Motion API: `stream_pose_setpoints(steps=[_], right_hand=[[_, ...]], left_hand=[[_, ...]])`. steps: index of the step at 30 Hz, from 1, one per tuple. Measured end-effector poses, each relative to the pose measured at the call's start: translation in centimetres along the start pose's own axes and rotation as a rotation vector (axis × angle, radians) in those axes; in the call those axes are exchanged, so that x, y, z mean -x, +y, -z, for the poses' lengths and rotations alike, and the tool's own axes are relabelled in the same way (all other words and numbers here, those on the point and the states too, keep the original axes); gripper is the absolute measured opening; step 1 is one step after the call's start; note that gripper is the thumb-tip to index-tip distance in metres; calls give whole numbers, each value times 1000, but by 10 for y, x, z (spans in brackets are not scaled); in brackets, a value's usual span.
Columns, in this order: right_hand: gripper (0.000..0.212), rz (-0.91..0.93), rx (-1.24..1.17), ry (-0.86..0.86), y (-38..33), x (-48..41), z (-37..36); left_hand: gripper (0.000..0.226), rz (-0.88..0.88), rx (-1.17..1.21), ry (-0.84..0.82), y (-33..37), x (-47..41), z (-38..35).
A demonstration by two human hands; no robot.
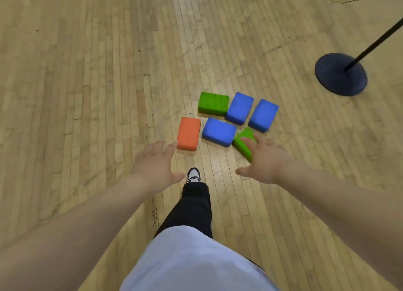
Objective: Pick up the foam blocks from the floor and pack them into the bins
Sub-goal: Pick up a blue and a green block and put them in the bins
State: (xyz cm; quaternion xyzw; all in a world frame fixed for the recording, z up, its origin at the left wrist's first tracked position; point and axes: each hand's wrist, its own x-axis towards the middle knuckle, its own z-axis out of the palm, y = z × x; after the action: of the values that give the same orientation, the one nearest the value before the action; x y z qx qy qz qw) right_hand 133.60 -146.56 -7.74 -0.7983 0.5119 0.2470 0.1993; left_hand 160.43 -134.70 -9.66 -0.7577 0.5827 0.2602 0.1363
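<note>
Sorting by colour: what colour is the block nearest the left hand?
Orange: the block by the left hand, clearest in the head view.

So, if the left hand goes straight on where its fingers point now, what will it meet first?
Most likely the orange block: the left hand points at its near left corner. Whether they touch is unclear from this view.

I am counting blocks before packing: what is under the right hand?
A green block lies partly under the right hand; its far end shows. Its near part is covered, so contact cannot be told.
</note>
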Motion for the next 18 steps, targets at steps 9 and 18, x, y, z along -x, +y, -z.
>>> stream_pose_setpoints(steps=[9,18], right_hand=[[117,-66,21,-145,63,-223,26],[129,-51,111,-272,155,-440,-102]], left_hand=[[108,-160,-109,-119,25,-262,47],[112,-302,-202,-225,80,-490,-93]])
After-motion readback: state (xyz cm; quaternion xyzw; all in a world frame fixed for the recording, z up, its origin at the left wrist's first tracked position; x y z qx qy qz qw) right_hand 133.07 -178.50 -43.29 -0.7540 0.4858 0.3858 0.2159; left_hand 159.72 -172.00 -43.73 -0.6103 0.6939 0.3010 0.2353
